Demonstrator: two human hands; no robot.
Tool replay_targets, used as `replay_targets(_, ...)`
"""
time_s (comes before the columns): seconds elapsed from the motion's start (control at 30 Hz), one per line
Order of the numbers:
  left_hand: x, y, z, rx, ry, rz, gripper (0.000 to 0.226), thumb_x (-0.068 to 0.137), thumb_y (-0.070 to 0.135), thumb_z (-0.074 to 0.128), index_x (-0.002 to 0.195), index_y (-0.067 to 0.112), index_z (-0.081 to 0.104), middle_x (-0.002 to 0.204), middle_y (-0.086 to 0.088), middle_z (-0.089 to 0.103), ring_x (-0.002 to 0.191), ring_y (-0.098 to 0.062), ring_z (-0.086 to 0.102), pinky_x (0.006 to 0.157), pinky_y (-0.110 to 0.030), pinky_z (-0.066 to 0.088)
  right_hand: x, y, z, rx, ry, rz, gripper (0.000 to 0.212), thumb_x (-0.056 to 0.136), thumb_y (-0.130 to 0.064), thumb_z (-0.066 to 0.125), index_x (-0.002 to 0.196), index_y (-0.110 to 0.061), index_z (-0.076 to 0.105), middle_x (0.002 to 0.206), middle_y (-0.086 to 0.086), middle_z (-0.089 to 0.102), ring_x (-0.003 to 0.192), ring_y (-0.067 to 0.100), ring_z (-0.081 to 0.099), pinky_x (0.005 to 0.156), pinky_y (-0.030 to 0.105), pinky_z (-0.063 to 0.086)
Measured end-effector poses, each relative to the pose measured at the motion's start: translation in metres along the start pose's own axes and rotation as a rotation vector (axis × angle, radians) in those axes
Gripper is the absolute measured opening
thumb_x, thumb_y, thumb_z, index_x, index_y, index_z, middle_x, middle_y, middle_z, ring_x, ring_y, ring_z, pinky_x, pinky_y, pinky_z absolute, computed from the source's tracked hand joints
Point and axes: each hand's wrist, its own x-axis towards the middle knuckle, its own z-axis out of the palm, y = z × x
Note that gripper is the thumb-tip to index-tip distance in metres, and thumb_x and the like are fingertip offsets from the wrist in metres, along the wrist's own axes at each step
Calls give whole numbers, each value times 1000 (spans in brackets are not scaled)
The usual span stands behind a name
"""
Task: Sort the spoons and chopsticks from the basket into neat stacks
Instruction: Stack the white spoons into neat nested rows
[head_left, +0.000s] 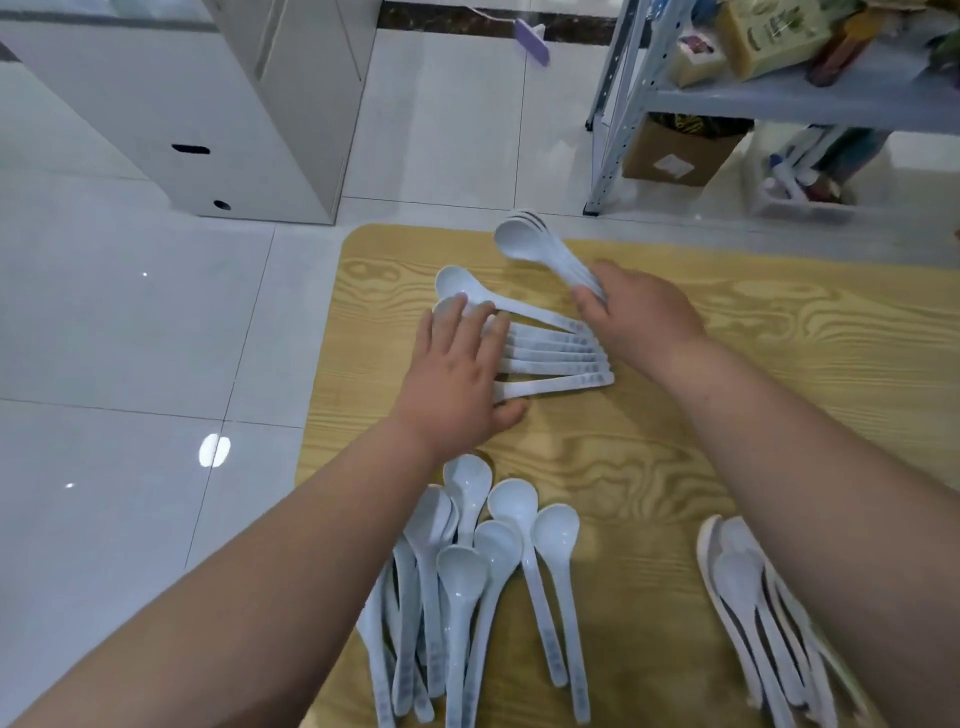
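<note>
Nearest the camera, a loose pile of spoons (467, 582) lies at the front edge of the surface (727, 415), bowls pointing away, handles crossing one another. These appear to be unsorted stock awaiting stacking. To the right of it, well apart, a nested stack (748, 597) lies on its side with the bowls cupped one inside the next. This looks like a finished group, set clear of the working area.

Further in, a fanned row of spoons (556, 358) lies with bowls to the left and handles to the right. The left hand (457, 374) rests flat on the bowl ends, fingers straight, holding nothing. In my judgement it is pinning the row so that it does not scatter while being gathered. The right hand (639, 312) has its fingers closed around the handles of a bundle of spoons (535, 244), raised above the surface with the bowls nested and tilted up to the left. Holding by the handles keeps the bowls aligned.

No basket and no chopsticks appear in view. The spoon sorting is judged partly done.

Beyond the surface are the tiled floor (130, 312), a white cabinet (234, 130), and a metal shelf (779, 98) with a cardboard box (675, 150) beneath it.
</note>
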Motion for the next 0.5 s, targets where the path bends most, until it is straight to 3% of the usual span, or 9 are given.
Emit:
replay_targets(0.13, 7, -4, 17, 160, -43, 143, 88, 83, 69, 53, 152, 17, 39, 155, -15, 40, 147, -40, 26, 119, -63, 14, 43, -1, 13, -74, -13, -81, 45, 105, -45, 39, 139, -18, 49, 114, 16, 66, 100, 38, 61, 75, 41, 44)
replay_targets(0.23, 9, -10, 21, 181, 11, 157, 76, 86, 62, 54, 148, 19, 46, 149, -15, 47, 140, -40, 38, 116, -61, 23, 60, -2, 21, -124, -49, -169, 51, 104, -48, 38, 149, -24, 40, 126, 12, 64, 109, 36, 60, 79, 40, 44)
replay_targets(0.37, 12, -19, 22, 159, 111, 172, 78, 82, 61, 64, 145, 18, 49, 143, -13, 52, 133, -38, 44, 109, -51, 31, 61, 0, 31, -167, -84, -304, 51, 103, -51, 37, 149, -30, 39, 124, 7, 65, 108, 32, 61, 80, 39, 43)
replay_targets(0.5, 12, -26, 18, 82, 141, 59, 103, 72, 66, 71, 156, 22, 30, 158, -14, 33, 147, -37, 24, 114, -53, 28, 45, 6, 41, -201, -65, -407, 58, 98, -58, 27, 142, -29, 51, 109, 6, 65, 102, 32, 61, 90, 45, 37)
